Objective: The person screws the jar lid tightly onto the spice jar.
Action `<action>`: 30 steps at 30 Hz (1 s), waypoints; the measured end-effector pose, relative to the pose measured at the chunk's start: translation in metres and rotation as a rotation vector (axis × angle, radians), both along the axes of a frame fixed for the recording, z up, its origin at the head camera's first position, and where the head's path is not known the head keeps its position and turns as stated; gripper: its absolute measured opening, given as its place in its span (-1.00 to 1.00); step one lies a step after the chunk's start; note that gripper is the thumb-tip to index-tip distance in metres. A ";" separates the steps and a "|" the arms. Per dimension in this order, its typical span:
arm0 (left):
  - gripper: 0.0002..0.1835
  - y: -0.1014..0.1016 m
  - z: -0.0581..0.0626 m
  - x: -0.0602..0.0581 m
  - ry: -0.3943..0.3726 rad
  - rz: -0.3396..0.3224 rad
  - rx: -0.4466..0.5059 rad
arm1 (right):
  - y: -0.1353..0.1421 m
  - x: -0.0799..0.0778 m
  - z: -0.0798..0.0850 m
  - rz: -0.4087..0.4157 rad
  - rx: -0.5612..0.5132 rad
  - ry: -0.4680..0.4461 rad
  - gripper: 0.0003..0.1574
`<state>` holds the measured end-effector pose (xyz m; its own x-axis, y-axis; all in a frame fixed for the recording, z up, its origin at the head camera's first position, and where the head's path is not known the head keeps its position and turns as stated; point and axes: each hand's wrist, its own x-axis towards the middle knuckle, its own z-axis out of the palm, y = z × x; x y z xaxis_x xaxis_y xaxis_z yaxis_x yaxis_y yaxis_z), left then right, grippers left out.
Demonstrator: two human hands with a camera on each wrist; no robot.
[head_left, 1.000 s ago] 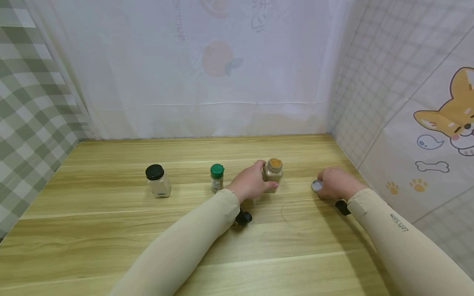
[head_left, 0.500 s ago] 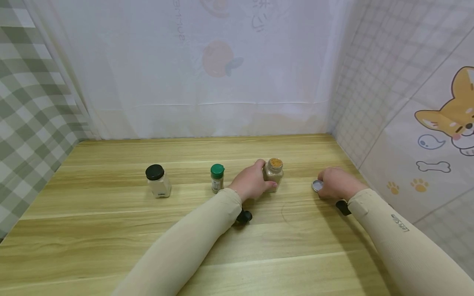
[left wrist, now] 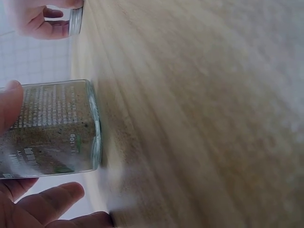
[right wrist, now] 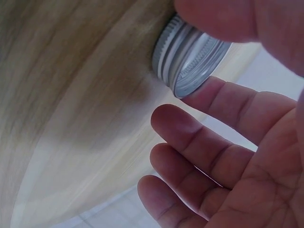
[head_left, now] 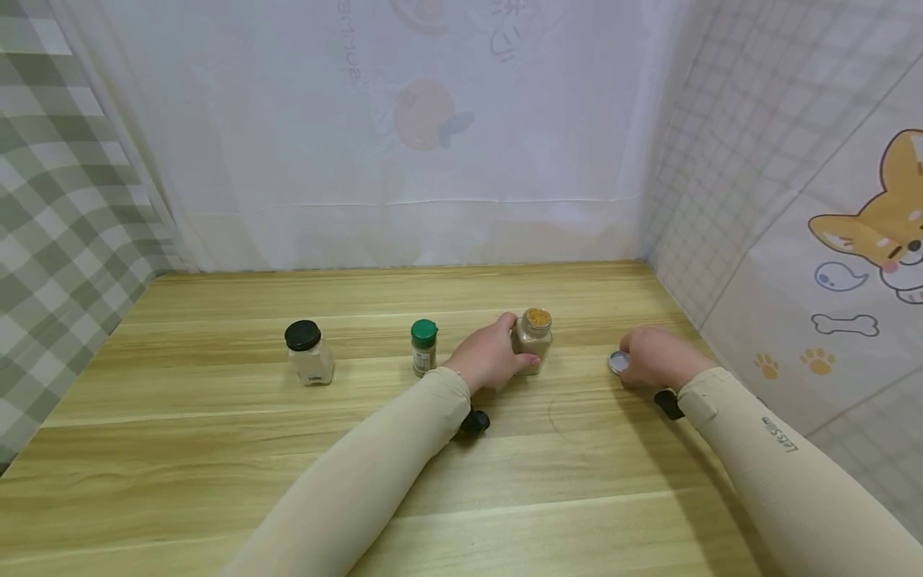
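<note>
My left hand (head_left: pixel 490 353) grips an uncapped glass spice jar (head_left: pixel 532 349) standing upright on the wooden table (head_left: pixel 461 497). Orange-brown seasoning shows at its mouth. Seen from the left wrist, the thumb lies on one side of the printed jar (left wrist: pixel 52 126), with fingers (left wrist: pixel 52 202) along the other. To the right, my right hand (head_left: pixel 658 357) pinches a silver screw lid (head_left: pixel 618 362) by its edge, low at the tabletop. In the right wrist view the lid (right wrist: pixel 166 52) is tilted, its hollow inside facing the palm, between thumb and index finger; the other fingers (right wrist: pixel 178 123) are spread loosely.
Left of the hands stands a small shaker with a green cap (head_left: pixel 423 349). Farther left is a squarish jar with a black lid (head_left: pixel 310 357). A white curtain (head_left: pixel 288 160) closes the back, and a patterned sheet (head_left: pixel 764 264) borders the right side.
</note>
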<state>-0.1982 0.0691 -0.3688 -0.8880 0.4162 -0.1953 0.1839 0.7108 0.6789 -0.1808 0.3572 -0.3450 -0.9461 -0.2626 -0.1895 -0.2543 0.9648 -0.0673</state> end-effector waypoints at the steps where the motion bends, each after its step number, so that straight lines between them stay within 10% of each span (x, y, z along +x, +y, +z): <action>1: -0.15 0.000 0.000 0.000 0.006 -0.003 -0.004 | 0.000 0.000 0.000 -0.004 -0.003 -0.005 -0.76; 30: -0.18 -0.001 -0.002 0.000 0.019 -0.022 -0.025 | 0.000 0.000 0.000 -0.010 -0.009 -0.014 -0.76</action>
<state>-0.1982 0.0685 -0.3707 -0.8826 0.4306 -0.1887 0.2125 0.7234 0.6570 -0.1805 0.3568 -0.3446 -0.9458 -0.2551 -0.2009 -0.2438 0.9666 -0.0793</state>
